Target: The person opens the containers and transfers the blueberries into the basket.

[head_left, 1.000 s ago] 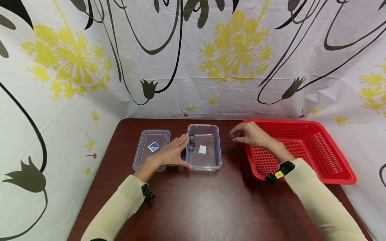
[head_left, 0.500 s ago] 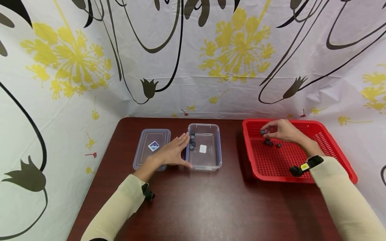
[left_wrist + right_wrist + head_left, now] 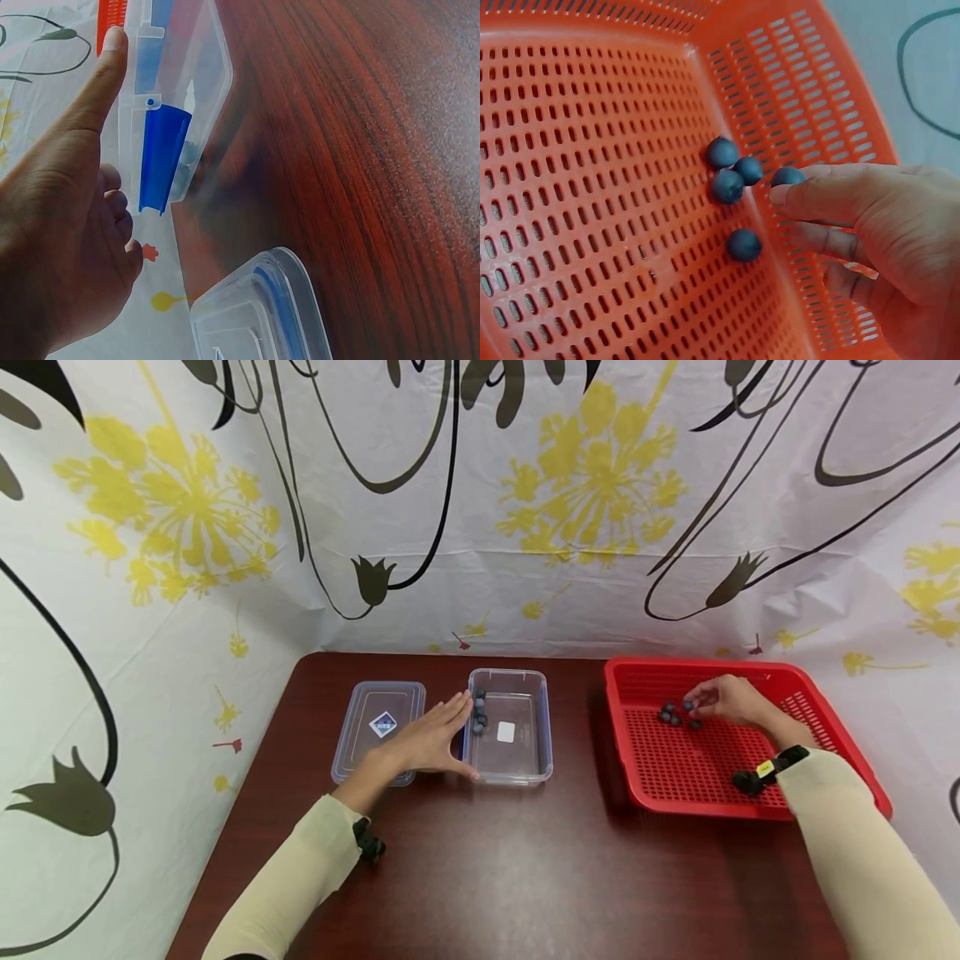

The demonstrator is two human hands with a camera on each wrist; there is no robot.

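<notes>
In the head view, my left hand (image 3: 426,740) has its fingers outstretched along the left side of a clear plastic box (image 3: 546,735). Several blueberries (image 3: 480,713) lie along that inner side. My right hand (image 3: 738,702) is down inside a red slotted basket (image 3: 645,789), pinching one blueberry (image 3: 786,177) between thumb and fingertips. Below it, the right wrist view has several more blueberries (image 3: 726,186) on the basket floor, close to the far wall. The left wrist view shows the box's blue clip (image 3: 163,159) hanging down near my hand.
A clear lid (image 3: 378,702) with a blue diamond label lies left of the box on the dark wooden table (image 3: 517,868). A patterned white sheet (image 3: 420,527) rises behind and at both sides of the table. The basket stands at the right rear.
My right hand has carried the blueberry rightward from between box and basket, over the rim and down toward the berries in the basket. My left hand has stayed at the box.
</notes>
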